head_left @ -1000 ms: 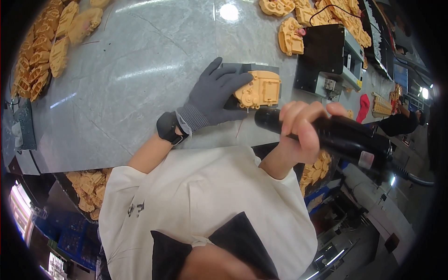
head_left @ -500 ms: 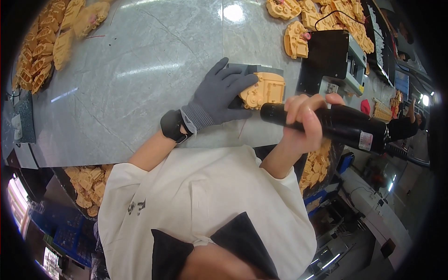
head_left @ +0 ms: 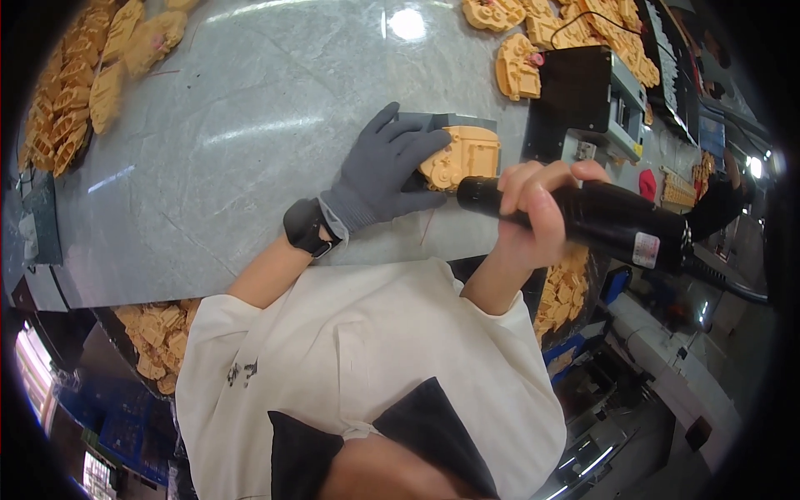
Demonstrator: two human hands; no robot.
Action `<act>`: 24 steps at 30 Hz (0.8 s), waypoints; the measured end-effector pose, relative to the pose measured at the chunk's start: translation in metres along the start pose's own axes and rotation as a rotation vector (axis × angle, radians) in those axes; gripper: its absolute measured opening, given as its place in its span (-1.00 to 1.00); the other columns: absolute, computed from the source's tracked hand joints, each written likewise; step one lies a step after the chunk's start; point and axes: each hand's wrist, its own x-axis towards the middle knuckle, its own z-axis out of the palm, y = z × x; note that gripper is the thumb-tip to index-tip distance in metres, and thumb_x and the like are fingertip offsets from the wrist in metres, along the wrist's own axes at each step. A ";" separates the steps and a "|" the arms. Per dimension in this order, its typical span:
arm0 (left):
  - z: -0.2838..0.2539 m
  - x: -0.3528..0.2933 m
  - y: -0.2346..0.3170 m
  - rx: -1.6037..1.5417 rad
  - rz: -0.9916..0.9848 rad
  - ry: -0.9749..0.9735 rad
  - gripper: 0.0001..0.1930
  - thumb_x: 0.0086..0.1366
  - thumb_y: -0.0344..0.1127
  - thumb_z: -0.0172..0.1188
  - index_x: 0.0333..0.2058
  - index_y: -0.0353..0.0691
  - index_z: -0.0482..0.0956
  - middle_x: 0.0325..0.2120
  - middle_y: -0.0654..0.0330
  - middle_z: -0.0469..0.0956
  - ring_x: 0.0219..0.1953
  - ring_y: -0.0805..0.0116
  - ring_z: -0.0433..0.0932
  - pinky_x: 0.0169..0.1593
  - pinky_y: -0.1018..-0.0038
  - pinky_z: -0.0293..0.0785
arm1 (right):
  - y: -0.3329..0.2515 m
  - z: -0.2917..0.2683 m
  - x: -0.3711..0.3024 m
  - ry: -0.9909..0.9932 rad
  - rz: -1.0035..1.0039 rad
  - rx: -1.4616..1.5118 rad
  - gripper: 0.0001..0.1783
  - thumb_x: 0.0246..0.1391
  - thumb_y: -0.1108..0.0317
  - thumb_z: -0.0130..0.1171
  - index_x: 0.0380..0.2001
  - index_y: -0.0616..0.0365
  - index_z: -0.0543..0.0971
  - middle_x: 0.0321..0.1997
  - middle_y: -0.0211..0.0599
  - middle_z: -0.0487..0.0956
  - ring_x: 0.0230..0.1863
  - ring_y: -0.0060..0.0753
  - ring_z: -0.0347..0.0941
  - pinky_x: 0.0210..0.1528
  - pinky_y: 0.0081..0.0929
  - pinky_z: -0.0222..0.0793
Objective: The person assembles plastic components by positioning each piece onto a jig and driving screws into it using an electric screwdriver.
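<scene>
My left hand point(head_left: 385, 167), in a grey glove, presses its fingers and thumb around the left side of a yellow plastic housing point(head_left: 477, 154). The housing lies on a dark flat block point(head_left: 427, 121) on the table. In my bare right hand point(head_left: 535, 204) is a black electric screwdriver point(head_left: 625, 218), gripped near its front and lying almost level. Its narrower front end points left, at the housing's lower edge. The driver's tip and any screw there cannot be made out. A cable runs from its rear.
Piles of similar yellow housings lie at the far left point(head_left: 62, 104) and far right point(head_left: 612, 50) of the grey table point(head_left: 242, 150). Right of my work stands a black and grey device point(head_left: 575, 96). More yellow parts point(head_left: 158, 333) fill containers below the table's near edge.
The whole view has shifted slightly, so things sit a little further left and up. Both hands keep their hold on the housing and the screwdriver, with no clear movement between them.
</scene>
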 end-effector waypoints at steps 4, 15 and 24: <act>-0.001 -0.003 0.000 -0.027 -0.009 0.046 -0.36 -0.13 -0.08 0.32 -0.05 -0.16 0.34 -0.09 0.09 0.39 0.01 0.13 0.32 0.19 0.06 0.03 | 0.005 0.006 -0.007 0.076 0.047 -0.008 -0.52 -0.22 0.59 0.04 -0.14 0.22 0.21 -0.71 -0.31 0.31 -0.75 -0.43 0.26 -0.59 -0.42 0.29; 0.007 0.003 0.000 0.007 -0.003 0.045 -0.31 -0.11 -0.04 0.31 -0.02 -0.25 0.32 -0.11 0.06 0.42 -0.02 0.10 0.34 0.20 0.05 0.02 | 0.000 0.005 -0.001 -0.038 0.014 -0.074 -0.58 -0.21 0.64 0.10 -0.23 0.23 0.21 -0.67 -0.33 0.41 -0.66 -0.57 0.35 -0.55 -0.64 0.32; 0.008 0.002 0.000 0.011 0.000 0.039 -0.31 -0.10 -0.03 0.30 -0.02 -0.25 0.33 -0.11 0.06 0.43 -0.01 0.10 0.35 0.21 0.06 0.02 | 0.001 0.007 -0.006 -0.013 0.033 -0.116 -0.58 -0.21 0.65 0.11 -0.24 0.22 0.21 -0.66 -0.34 0.41 -0.65 -0.57 0.36 -0.53 -0.65 0.33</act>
